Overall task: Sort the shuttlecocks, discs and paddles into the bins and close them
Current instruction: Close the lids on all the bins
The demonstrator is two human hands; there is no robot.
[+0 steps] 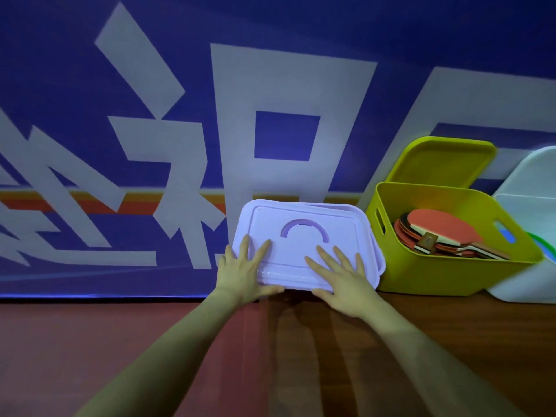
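On the pale lilac plastic lid (304, 245) of the lilac bin, in the head view, you have both hands laid flat. Your left hand (240, 269) lies on the near left corner, its fingers straight and spread, the thumb hooked under the front edge. Your right hand (346, 278) lies on the near right part in the same way, fingers long and fanned, thumb at the front rim. Neither hand closes around anything; both only press.

This lid has rounded corners, a raised border and a darker purple arch-shaped handle recess (304, 231). It sits on the red-brown floor (150, 341) against the blue wall banner (150, 115).

Just beside it, to your right, stands the open yellow-green plastic bin (451, 275), with its lid (445, 161) leaning behind. Red rubber table tennis paddles (436, 233) lie stacked inside. A white plastic bin (529, 212) touches it further right.
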